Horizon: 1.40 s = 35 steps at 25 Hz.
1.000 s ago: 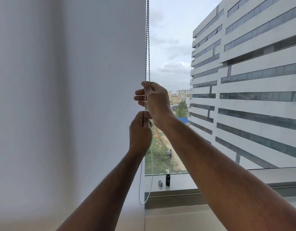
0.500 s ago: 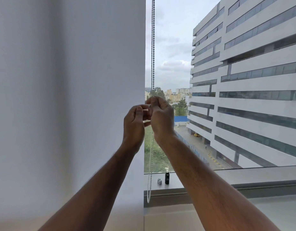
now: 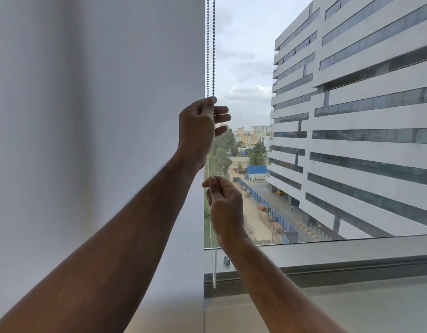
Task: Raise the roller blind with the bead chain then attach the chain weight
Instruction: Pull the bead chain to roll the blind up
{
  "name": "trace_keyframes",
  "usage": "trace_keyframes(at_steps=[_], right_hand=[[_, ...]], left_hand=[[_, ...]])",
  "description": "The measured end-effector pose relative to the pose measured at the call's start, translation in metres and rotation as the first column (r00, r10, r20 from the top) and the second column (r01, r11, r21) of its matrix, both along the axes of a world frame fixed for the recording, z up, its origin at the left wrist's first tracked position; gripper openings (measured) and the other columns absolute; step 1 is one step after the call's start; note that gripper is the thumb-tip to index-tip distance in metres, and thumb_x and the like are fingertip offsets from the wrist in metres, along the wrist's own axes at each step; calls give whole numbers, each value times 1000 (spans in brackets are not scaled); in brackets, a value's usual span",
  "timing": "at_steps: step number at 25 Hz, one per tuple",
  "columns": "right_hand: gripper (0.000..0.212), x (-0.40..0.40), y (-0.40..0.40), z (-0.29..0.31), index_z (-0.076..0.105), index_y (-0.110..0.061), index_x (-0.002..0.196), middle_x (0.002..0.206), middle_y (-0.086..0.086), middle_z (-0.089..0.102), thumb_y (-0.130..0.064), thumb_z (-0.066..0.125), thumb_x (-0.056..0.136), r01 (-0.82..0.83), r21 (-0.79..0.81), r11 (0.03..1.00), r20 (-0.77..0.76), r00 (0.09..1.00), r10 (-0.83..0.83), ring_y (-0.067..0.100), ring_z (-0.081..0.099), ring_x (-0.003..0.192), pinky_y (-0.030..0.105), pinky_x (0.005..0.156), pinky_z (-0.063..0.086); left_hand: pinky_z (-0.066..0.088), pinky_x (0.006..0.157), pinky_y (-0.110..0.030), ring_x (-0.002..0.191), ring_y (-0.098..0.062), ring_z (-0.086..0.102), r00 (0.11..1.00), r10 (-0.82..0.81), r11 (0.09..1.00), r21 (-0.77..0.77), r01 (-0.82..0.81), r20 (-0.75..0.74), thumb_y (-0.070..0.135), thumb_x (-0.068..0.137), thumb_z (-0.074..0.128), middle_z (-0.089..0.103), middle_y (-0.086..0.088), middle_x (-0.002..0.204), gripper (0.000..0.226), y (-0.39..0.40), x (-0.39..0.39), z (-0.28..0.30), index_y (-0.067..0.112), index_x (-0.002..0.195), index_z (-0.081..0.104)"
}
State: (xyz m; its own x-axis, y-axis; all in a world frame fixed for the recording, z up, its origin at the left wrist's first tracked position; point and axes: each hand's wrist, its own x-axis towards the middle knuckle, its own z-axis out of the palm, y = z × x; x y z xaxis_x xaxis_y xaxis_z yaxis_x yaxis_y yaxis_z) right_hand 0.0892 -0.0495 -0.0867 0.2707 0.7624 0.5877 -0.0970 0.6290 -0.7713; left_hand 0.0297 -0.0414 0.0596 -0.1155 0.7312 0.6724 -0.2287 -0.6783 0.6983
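Observation:
A white roller blind (image 3: 97, 131) covers the left half of the view and reaches down past the sill. Its bead chain (image 3: 210, 49) hangs as a two-strand loop along the blind's right edge, and the loop's bottom (image 3: 214, 282) dangles at the sill. My left hand (image 3: 198, 126) is the upper one, pinching the chain at about mid-height with the other fingers spread. Lower down, my right hand (image 3: 224, 203) pinches the chain between thumb and forefinger. A small metal piece (image 3: 226, 260) stands on the sill beside my right forearm; I cannot tell what it is.
The grey window sill (image 3: 339, 255) runs to the right under the glass. Through the bare pane there is a large white office building (image 3: 366, 116) and a street below. A pale ledge (image 3: 351, 308) lies beneath the sill.
Half a second ago both hands met at the same height on the chain. Now the left hand has gone up and the right hand has come down along it. The view has shifted slightly.

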Motion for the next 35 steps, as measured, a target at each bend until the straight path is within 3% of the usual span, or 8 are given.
trace_keyframes(at_steps=[4, 10, 13, 17, 23, 28, 31, 35], right_hand=[[25, -2, -2, -28, 71, -9, 88, 72, 8, 49, -7, 53, 104, -23, -14, 1000, 11, 1000, 23, 18, 38, 64, 21, 55, 33], [29, 7, -11, -55, 74, -19, 92, 58, -1, 60, -15, 49, 107, -63, -21, 998, 135, 989, 65, 10, 54, 53, 22, 51, 42], [33, 12, -14, -51, 74, -17, 116, 89, -8, 79, -33, 46, 106, -58, -89, 994, 139, 988, 70, 4, 75, 88, 18, 76, 56], [42, 15, -13, 1, 63, -13, 136, 119, -5, 74, -34, 38, 109, -153, -20, 988, 21, 988, 153, 1, 69, 113, 25, 104, 53], [26, 4, -13, 96, 67, -21, 113, 125, 8, 74, -32, 44, 109, -167, 97, 981, -10, 986, 169, 21, 70, 119, 31, 90, 53], [21, -4, -8, 125, 68, -14, 114, 95, 6, 77, -23, 50, 108, -204, 94, 974, -55, 976, 209, 17, 77, 85, 28, 68, 57], [21, -6, 0, 116, 73, -8, 109, 70, 3, 65, -13, 53, 105, -122, 86, 989, -68, 990, 128, 9, 55, 50, 22, 46, 43], [24, -6, 5, 85, 74, -9, 96, 64, -1, 54, -7, 51, 104, -34, 94, 995, -48, 998, 39, 9, 40, 53, 24, 49, 32]], left_hand=[[41, 49, -23, 51, -8, 48, 993, 117, 993, 33, -117, 17, 9, 108, 47, 64, 0, 71, 26, 8, 4, -7, 5, 110, 73], [31, 45, -20, 42, -4, 35, 995, 104, 992, 76, -104, 10, 7, 109, 45, 49, 3, 61, 34, 1, 0, -40, 18, 85, 67], [34, 47, -19, 46, -4, 38, 990, 139, 985, 103, -136, -16, 9, 109, 46, 50, 5, 60, 34, -2, -4, -58, 20, 86, 68], [38, 45, -17, 44, -1, 43, 984, 172, 982, 93, -167, -51, 10, 109, 46, 52, 11, 56, 30, -6, -5, -92, 14, 89, 68], [38, 52, -26, 50, -4, 43, 954, 261, 965, 59, -255, -145, 13, 110, 44, 52, 12, 56, 38, -4, -5, -141, 24, 80, 65], [38, 51, -29, 51, -8, 44, 957, 242, 970, 6, -244, -160, 13, 110, 45, 55, 0, 60, 34, -7, -6, -170, 23, 87, 68], [37, 50, -21, 51, -4, 43, 960, 220, 975, -5, -224, -172, 12, 110, 44, 54, 7, 59, 36, -10, -7, -183, 26, 87, 68], [37, 45, -23, 48, -7, 42, 971, 120, 988, -75, -138, -206, 14, 111, 45, 54, 5, 59, 39, -14, -7, -202, 27, 84, 69]])
